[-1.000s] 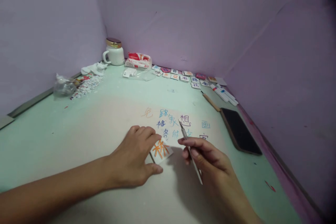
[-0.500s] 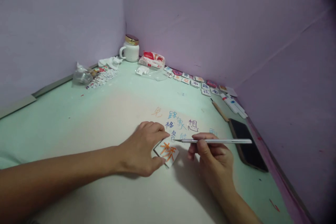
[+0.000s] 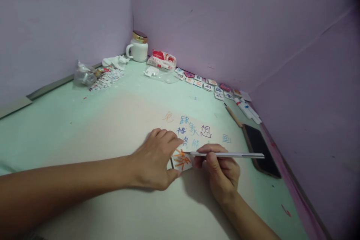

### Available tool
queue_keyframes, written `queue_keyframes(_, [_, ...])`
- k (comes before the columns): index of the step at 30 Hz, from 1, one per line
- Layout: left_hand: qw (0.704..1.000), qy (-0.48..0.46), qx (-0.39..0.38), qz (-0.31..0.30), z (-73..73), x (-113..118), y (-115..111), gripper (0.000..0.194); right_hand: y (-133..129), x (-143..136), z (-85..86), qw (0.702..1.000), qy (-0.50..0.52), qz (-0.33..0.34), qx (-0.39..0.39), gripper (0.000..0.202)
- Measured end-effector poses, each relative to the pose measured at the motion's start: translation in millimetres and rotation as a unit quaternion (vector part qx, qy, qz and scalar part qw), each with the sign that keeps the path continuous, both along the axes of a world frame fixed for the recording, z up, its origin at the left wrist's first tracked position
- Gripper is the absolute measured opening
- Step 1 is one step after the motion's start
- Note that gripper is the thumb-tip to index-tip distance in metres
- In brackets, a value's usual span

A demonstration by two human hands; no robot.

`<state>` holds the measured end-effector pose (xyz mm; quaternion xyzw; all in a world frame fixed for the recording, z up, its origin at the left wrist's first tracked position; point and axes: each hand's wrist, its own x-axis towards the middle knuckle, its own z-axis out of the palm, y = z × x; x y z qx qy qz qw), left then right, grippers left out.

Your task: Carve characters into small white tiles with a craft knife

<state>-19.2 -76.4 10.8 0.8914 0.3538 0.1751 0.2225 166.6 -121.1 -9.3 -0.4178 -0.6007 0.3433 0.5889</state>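
My left hand grips a small white tile by its edges, thumb at the near side and fingers at the far side. An orange Chinese character is drawn on the tile's top face. In my right hand is a slim silver craft knife, held like a pen and lying nearly level. Its dark tip is over the tile's upper part, at the orange strokes; whether it touches cannot be made out. Just beyond the tile, coloured characters are written on the table surface, partly hidden by my hands.
A black phone, a wooden-handled tool and white markers lie at the right. Several lettered tiles line the back wall. Farther left are a red-and-white packet, a lidded mug, paper scraps and a clear plastic bag.
The craft knife's tip has moved down onto the upper part of the tile, and my right hand has shifted left. The tile has turned slightly in my left hand. The view has shifted a little.
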Motion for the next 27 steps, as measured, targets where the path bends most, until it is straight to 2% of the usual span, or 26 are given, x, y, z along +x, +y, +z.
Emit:
queue_keyframes(5, [0.999,0.007,0.003,0.032,0.4,-1.7,-1.3,0.051,1.6,-3.2,0.2,0.996,-0.054,-0.067,-0.025,0.012])
queue_keyframes(9, [0.999,0.012,0.015,0.040,-0.7,-1.8,-2.0,0.050,5.9,0.0,-3.8,0.994,-0.104,-0.029,-0.033,0.010])
queue_keyframes(17, [0.998,0.017,0.033,0.058,-4.8,-1.1,-1.6,0.047,6.1,3.1,-7.2,0.991,-0.125,0.014,-0.038,0.009])
queue_keyframes(22, [0.998,0.017,0.034,0.051,-3.3,-2.4,-2.1,0.043,7.4,3.6,-1.9,0.982,-0.187,0.018,-0.008,0.011])
queue_keyframes(27, [0.998,0.021,0.030,0.045,-0.3,-2.1,-2.7,0.040,12.3,2.4,8.2,0.959,-0.280,0.001,0.034,0.013])
